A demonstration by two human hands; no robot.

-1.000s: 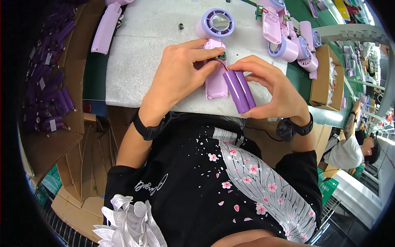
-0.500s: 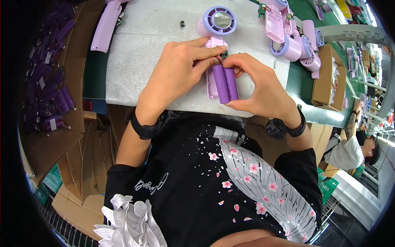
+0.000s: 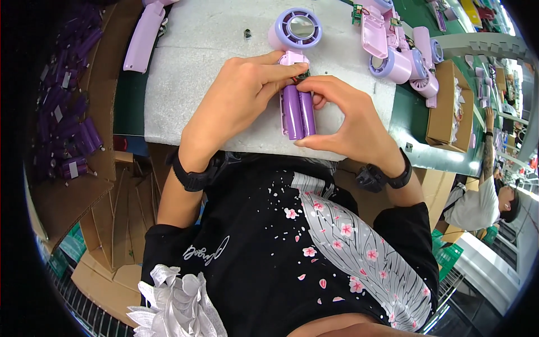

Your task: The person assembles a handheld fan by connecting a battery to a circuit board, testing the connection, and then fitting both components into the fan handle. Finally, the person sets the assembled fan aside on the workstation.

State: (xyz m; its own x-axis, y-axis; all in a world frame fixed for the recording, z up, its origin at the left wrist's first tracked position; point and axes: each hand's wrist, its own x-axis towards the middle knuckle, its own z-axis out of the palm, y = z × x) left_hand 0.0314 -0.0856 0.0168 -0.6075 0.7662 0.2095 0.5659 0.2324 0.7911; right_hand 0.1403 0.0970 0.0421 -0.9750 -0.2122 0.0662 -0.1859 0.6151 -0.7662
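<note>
A handheld fan with a lilac round head point(image 3: 278, 36) lies on the white foam sheet point(image 3: 185, 106), its pale pink handle shell point(image 3: 283, 126) opened toward me. Two joined purple cylinder batteries point(image 3: 298, 115) lie lengthwise over the shell. My right hand point(image 3: 353, 115) grips them, thumb at the near end and fingertips at the far end. My left hand point(image 3: 238, 95) holds the fan's neck, index finger and thumb closed beside the small green circuit board point(image 3: 304, 74). Short wires there are partly hidden by my fingers.
A cardboard box of purple batteries point(image 3: 70, 123) stands at the left. One pink handle part point(image 3: 143, 42) lies upper left. Several fan bodies point(image 3: 393, 64) and a small carton point(image 3: 449, 106) are at the right. A dark bit point(image 3: 247, 33) rests on the foam. Another person point(image 3: 474, 208) sits far right.
My right hand has shifted the batteries slightly left, turning them more upright in line with the handle shell. My left hand has stayed nearly in place.
</note>
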